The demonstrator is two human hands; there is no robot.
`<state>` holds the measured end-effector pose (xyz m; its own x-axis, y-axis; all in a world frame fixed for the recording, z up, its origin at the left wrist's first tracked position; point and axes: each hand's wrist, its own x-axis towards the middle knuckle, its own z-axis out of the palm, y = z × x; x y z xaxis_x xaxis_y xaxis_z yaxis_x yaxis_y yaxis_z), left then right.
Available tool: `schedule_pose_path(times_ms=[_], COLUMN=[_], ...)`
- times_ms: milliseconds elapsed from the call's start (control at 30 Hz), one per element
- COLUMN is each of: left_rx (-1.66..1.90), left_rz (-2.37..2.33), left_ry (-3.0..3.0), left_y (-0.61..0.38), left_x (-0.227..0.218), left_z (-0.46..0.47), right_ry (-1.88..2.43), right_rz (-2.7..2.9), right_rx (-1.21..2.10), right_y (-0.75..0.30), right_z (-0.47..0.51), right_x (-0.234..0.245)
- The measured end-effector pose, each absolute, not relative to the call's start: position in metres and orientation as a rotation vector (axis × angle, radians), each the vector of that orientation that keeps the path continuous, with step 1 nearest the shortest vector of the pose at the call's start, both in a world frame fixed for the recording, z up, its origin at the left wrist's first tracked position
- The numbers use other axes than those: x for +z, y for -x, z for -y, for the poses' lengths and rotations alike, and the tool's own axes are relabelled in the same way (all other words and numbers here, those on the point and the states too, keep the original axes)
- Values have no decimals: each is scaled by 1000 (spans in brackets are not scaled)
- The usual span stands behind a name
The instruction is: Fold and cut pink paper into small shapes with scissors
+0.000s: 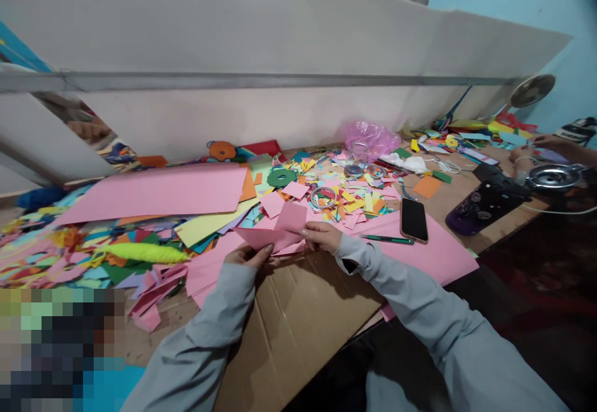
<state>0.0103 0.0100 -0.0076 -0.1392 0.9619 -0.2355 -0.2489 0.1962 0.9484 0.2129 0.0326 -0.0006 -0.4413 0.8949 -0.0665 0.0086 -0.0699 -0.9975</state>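
Pink paper [261, 238], folded or bent with a flap standing up, is held between both hands above a brown cardboard sheet [298, 331]. My left hand [247, 254] pinches its lower left part, thumb on top. At its right edge, my right hand [323, 236] is closed on the paper with fingers and thumb together. Larger pink sheets [209, 272] lie under and beside the hands. Small pink squares [273, 203] and a roll of clear tape [323, 198] rest just beyond. Parts of the fingers are hidden behind the paper.
Right of my hands lie a green pen [387, 239], a phone [413, 219] and a dark tumbler [487, 203]. Colourful paper scraps [354, 203] cover the table's back. A large pink sheet [186, 191] lies back left. Another person's hand [555, 145] is at far right.
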Motion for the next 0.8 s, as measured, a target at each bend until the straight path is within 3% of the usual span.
schedule_pose_path(times_ms=[800], left_rx=[1314], left_rz=[-1172], left_ry=[-877], left_y=[-9], left_x=[-18], left_z=[-10], right_ry=[1016], right_rz=[1425], right_rx=[1540], right_y=[-208], right_z=[-32], right_x=[-8])
